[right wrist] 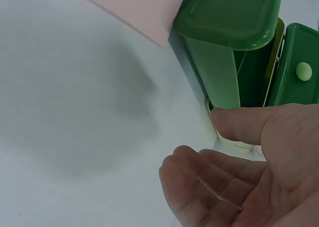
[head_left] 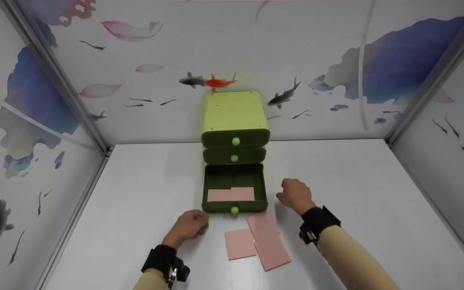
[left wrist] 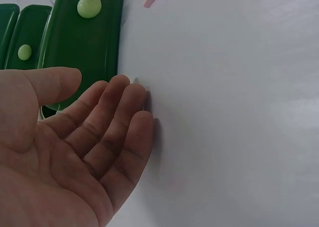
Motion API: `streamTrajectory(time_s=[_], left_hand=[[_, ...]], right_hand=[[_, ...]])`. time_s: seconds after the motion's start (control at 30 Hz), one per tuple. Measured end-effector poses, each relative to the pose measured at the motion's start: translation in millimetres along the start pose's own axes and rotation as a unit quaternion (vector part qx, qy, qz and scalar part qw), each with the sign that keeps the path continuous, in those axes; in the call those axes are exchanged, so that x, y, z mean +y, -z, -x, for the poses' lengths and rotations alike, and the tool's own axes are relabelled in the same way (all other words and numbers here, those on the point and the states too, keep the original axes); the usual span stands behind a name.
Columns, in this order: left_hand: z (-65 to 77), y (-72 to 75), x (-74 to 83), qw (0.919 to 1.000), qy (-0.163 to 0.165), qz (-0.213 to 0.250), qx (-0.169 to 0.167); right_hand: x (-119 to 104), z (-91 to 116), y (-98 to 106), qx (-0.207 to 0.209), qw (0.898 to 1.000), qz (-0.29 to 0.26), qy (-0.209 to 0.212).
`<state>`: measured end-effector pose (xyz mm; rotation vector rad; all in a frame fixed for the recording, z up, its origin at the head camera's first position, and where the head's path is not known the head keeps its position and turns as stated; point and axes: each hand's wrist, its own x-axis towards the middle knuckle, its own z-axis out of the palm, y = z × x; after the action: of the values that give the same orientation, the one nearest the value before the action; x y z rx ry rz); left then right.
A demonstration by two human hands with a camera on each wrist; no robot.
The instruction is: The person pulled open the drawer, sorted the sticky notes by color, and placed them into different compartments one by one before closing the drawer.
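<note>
A green drawer cabinet (head_left: 235, 112) stands against the back wall, its bottom drawer (head_left: 235, 206) pulled far out. Two flat pink squares (head_left: 243, 193) lie side by side in that drawer. In front of it, three more pink squares (head_left: 240, 244) are on the table, two of them touching or overlapping. Just left of the drawer's front corner is my left hand (head_left: 188, 224), empty, its fingers loosely bent in the left wrist view. My right hand (head_left: 296, 195) hovers or rests right of the drawer, holding nothing; the right wrist view shows its thumb apart from its relaxed fingers.
The middle drawer (head_left: 248, 155) sticks out less than the bottom one, and the top drawer (head_left: 252, 137) looks closed. White walls with painted fish enclose the white table (head_left: 357, 181) at the back and both sides. Each wrist wears a black strap (head_left: 320, 221) with a camera.
</note>
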<state>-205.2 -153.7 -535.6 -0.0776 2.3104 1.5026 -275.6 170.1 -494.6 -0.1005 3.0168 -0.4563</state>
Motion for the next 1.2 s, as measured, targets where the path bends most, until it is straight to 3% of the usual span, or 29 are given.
streamTrajectory(time_s=[0.23, 0.5, 0.7, 0.9, 1.2], left_hand=[[-1.2, -1.9, -0.4, 1.0000, 0.002, 0.006, -0.002], [-2.3, -4.3, 1.1, 1.0000, -0.002, -0.006, -0.001], [-2.1, -6.2, 2.1, 1.0000, -0.002, 0.001, -0.006], [-0.8, -7.0, 2.3, 1.0000, 0.000, 0.002, -0.003], [-1.7, -8.6, 2.8, 1.0000, -0.001, -0.005, -0.006]], right_hand=[[4, 22, -15, -0.035, 0.999, 0.017, 0.001], [-9, 38, -36, -0.058, 0.998, 0.009, -0.001], [-15, 47, -54, -0.037, 0.999, -0.016, 0.014], [-19, 50, -65, -0.020, 0.999, 0.014, 0.035], [-24, 55, -64, -0.030, 0.998, 0.036, 0.036]])
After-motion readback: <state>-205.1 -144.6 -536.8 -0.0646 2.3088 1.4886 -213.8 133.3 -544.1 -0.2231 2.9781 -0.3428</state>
